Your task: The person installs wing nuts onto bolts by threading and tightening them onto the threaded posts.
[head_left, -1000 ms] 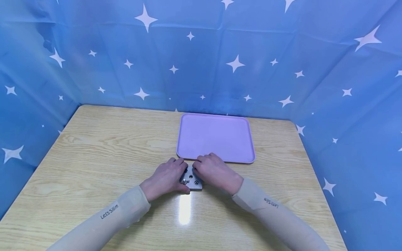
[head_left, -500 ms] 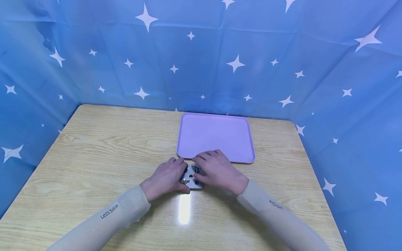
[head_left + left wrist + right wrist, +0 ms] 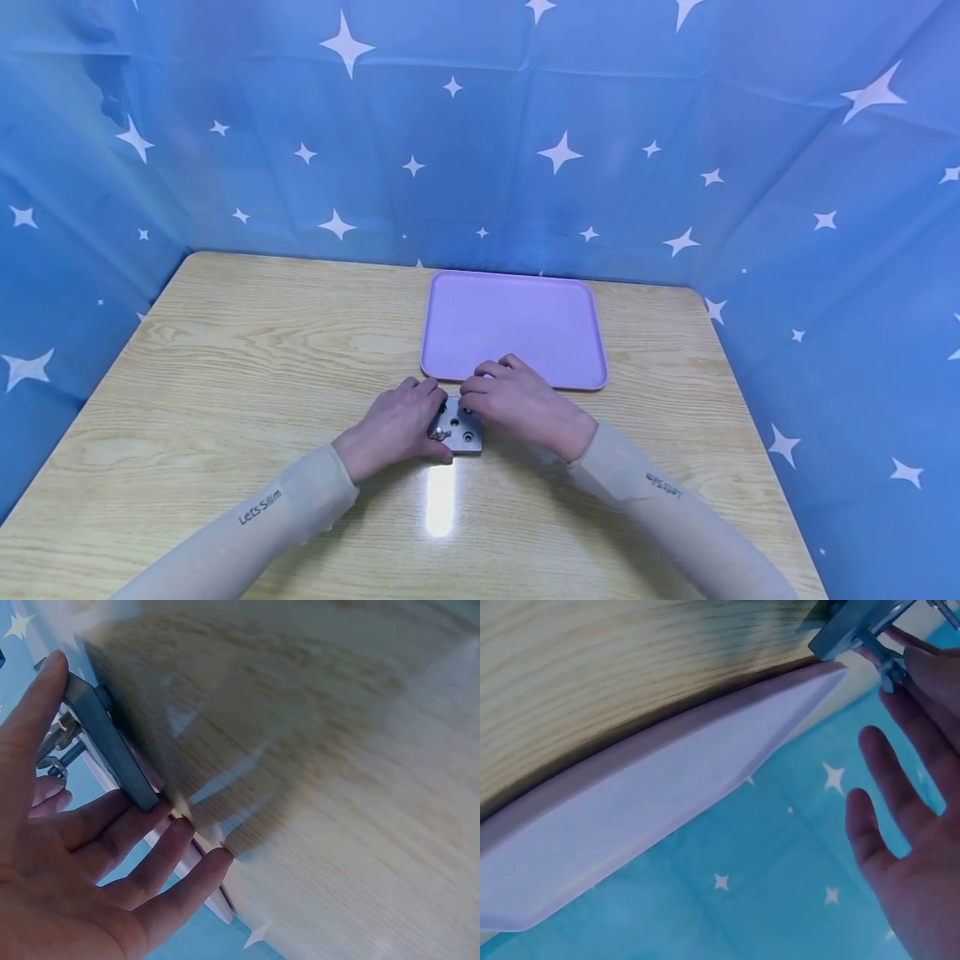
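Note:
A grey metal plate point(image 3: 461, 428) with several holes lies on the table between my hands. My left hand point(image 3: 393, 423) holds it at its left side, thumb at the near edge and fingers at the far edge. In the left wrist view, threaded bolts point(image 3: 73, 753) stick out of the plate's face, with wing nuts on them. One wing nut point(image 3: 440, 433) shows at the near left corner. At the far right corner, my right hand point(image 3: 525, 407) pinches a wing nut point(image 3: 890, 673) on a bolt between thumb and forefinger; its other fingers stay off the plate.
Just behind the plate lies a purple tray point(image 3: 517, 325), its near rim close to my fingers. A wood-grain table point(image 3: 262, 358) extends to both sides. Blue star-patterned cloth point(image 3: 480, 125) hangs behind the table and along its left and right sides.
My right hand has shifted a little right, and its fingers spread over the plate, then drew together again at the far right corner. My left hand and the plate stay put.

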`<state>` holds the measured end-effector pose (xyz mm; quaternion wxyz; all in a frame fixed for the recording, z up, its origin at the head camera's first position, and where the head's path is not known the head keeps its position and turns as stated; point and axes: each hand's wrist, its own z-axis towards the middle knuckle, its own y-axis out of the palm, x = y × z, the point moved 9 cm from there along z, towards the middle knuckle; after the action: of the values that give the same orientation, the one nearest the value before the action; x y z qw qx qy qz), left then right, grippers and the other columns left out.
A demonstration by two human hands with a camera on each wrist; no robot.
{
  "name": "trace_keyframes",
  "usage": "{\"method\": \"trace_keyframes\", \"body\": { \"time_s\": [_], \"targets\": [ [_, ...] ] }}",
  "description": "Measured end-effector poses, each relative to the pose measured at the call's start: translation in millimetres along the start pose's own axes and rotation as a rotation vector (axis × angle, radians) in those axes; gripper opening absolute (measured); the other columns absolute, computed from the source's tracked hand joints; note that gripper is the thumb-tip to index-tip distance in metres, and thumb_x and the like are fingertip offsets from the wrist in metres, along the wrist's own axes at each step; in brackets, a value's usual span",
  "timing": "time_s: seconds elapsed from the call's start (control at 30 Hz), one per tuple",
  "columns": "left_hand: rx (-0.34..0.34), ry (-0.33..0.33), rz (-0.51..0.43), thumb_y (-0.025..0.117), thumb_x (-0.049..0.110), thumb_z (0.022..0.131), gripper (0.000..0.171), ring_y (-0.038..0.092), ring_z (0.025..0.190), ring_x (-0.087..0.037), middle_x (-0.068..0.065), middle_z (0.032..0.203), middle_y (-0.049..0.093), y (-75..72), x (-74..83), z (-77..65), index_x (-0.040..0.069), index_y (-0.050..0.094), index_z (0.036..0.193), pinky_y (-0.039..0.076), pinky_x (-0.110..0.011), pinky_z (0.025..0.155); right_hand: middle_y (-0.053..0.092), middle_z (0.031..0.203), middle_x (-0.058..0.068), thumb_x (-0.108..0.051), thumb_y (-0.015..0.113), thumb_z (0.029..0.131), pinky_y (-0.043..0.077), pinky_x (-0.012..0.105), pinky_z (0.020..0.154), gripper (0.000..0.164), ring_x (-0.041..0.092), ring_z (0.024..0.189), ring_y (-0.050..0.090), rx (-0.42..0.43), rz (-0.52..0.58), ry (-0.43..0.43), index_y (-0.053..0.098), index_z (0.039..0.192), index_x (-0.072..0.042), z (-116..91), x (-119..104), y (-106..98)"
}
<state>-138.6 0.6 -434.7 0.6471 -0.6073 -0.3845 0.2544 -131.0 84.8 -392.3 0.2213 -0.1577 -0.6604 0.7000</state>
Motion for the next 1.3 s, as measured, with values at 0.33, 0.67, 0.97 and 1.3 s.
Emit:
{"method": "trace_keyframes", "body": {
  "time_s": [0.33,0.67,0.97,1.3],
  "targets": [
    [0.007,0.001,-0.028,0.081,0.065,0.057,0.070,0.049,0.079,-0.018,0.003,0.087,0.049,-0.9,2.9,0.9,0.011,0.060,0.096,0.041,-0.029,0.054,0.064,0.089,-0.006,-0.027,0.066,0.092,0.040,0.032,0.069,0.010,0.016,0.082,0.055,0.050,-0.035,0.088,0.071,0.094,-0.019,5.0,2.6,4.3],
    [0.010,-0.010,-0.011,0.082,0.064,0.056,0.071,0.050,0.078,-0.018,0.002,0.087,0.051,-1.6,2.2,0.2,0.010,0.060,0.096,0.042,-0.029,0.053,0.055,0.069,-0.001,-0.020,0.067,0.089,0.039,0.029,0.050,0.014,0.014,0.055,0.048,0.112,0.069,0.319,0.065,0.079,-0.011,6.2,6.8,6.4],
    [0.025,0.007,0.001,0.080,0.066,0.056,0.072,0.051,0.080,-0.019,0.001,0.090,0.054,-1.4,2.3,-1.3,0.010,0.061,0.097,0.044,-0.030,0.056,0.065,0.100,-0.001,-0.039,0.065,0.090,0.047,0.038,0.071,0.037,0.018,0.086,0.058,-0.060,0.131,0.292,0.063,0.119,-0.016,2.0,11.5,8.6],
    [0.005,-0.008,-0.004,0.080,0.067,0.056,0.071,0.050,0.081,-0.018,0.003,0.090,0.052,0.2,-1.3,-1.1,0.012,0.061,0.098,0.042,-0.029,0.055,0.060,0.124,-0.010,-0.018,0.073,0.086,0.042,0.038,0.090,0.034,0.016,0.117,0.050,-0.085,0.032,-0.038,0.066,0.119,-0.023,-2.5,-1.7,3.3]
  ]
}}
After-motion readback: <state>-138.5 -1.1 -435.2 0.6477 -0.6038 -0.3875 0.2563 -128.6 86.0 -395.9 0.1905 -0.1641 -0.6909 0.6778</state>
